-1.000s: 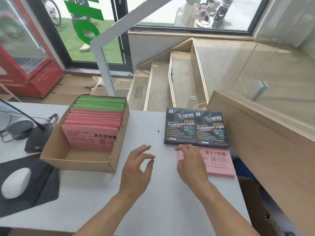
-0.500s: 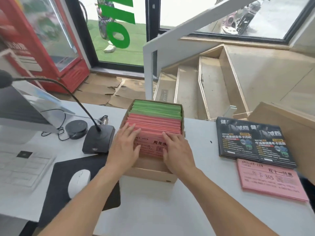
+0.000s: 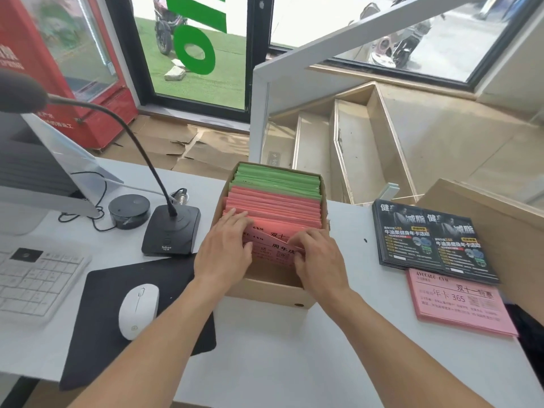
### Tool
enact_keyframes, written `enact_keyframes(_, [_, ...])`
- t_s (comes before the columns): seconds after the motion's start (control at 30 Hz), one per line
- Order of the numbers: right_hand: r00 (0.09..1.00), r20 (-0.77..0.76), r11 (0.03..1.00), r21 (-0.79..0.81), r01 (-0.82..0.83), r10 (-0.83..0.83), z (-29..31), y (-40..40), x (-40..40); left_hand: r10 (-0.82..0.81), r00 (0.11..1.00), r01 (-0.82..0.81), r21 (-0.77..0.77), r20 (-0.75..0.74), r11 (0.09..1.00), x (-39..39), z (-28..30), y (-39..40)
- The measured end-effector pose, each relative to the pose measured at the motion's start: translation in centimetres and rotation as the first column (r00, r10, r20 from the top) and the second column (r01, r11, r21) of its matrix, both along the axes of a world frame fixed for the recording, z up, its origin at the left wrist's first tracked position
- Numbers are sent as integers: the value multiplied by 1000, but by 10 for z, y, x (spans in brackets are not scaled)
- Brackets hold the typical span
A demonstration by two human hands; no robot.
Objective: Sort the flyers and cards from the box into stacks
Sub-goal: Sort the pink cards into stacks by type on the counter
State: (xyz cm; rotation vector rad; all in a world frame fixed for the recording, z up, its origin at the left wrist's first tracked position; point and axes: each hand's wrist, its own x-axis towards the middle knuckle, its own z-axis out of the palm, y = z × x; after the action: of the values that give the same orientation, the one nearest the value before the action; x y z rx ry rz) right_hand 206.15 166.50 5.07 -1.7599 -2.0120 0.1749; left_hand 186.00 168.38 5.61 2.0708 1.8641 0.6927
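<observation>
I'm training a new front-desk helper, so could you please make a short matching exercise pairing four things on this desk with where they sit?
Things:
1. green cards
2. white mouse
3. dark flyers
4. pink stack

Places:
A. on the black mouse pad
B. at the far end of the cardboard box
C. on the desk's right edge, nearest the person
D. on the desk right of the box, just beyond the pink stack

Pairs: 1-B, 2-A, 3-D, 4-C
</observation>
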Motion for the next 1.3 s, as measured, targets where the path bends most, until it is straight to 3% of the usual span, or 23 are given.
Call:
enact_keyframes(0.2, [1000, -11, 990, -144, 0, -2, 8, -2, -2, 6, 1000, -6, 3, 2, 1000, 0, 1, -2])
enact_keyframes(0.33, [994, 91, 987, -155, -38, 53, 12, -1, -3, 1, 1000, -1, 2, -3, 1000, 0, 1, -2])
enact_keyframes(0.8, [985, 166, 997, 60, -50, 39, 1, 2, 4, -2, 1000, 2, -8, -18, 1000, 1, 3, -3])
enact_keyframes(1.0, [982, 170, 993, -95, -70, 86, 8, 2, -1, -27, 998, 28, 21, -51, 999, 1, 0, -3])
enact_keyframes(1.17, [993, 38, 986, 121, -112, 108, 12, -6, 0, -77, 997, 78, 161, -15, 984, -5, -3, 1])
enact_keyframes(1.3, [991, -43, 952, 284, -110, 127, 30, -18, 14, -168, 978, 120, 325, 124, 938, -5, 9, -13])
